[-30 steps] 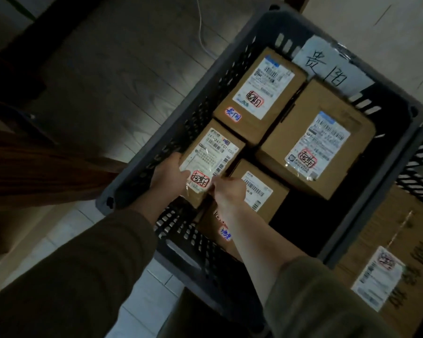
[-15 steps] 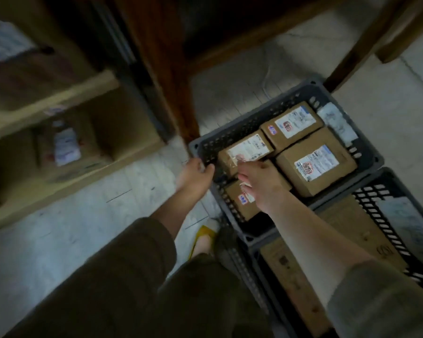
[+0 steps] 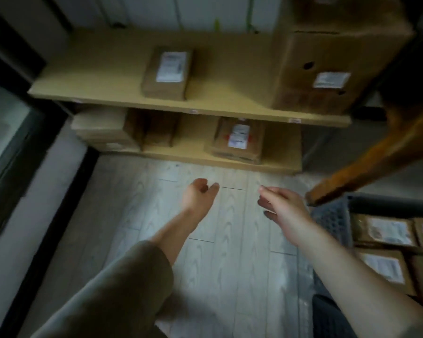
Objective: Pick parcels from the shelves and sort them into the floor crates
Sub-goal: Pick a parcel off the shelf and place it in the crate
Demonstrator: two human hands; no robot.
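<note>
Both hands hang empty over the pale wood floor in front of the shelves. My left hand (image 3: pixel 198 194) has loosely curled fingers; my right hand (image 3: pixel 282 204) has relaxed fingers pointing left. On the upper shelf (image 3: pixel 122 98) lies a small labelled parcel (image 3: pixel 167 72), and a large labelled carton (image 3: pixel 327 69) stands at its right end. The lower shelf (image 3: pixel 186 153) holds a labelled parcel (image 3: pixel 237 140) and plain boxes (image 3: pixel 108 129) at the left. The grey floor crate (image 3: pixel 332 218) at the right edge contains labelled parcels (image 3: pixel 386 231).
A brown wooden leg (image 3: pixel 366 172) slants down to the floor just beyond the crate. A dark door frame (image 3: pixel 15 147) runs along the left. Pale floor planks (image 3: pixel 230 276) stretch between me and the shelves.
Both hands let go of the parcel in the crate and drew out. The view swung left from the crate to the shelves, and the hands now hang empty over the floor.
</note>
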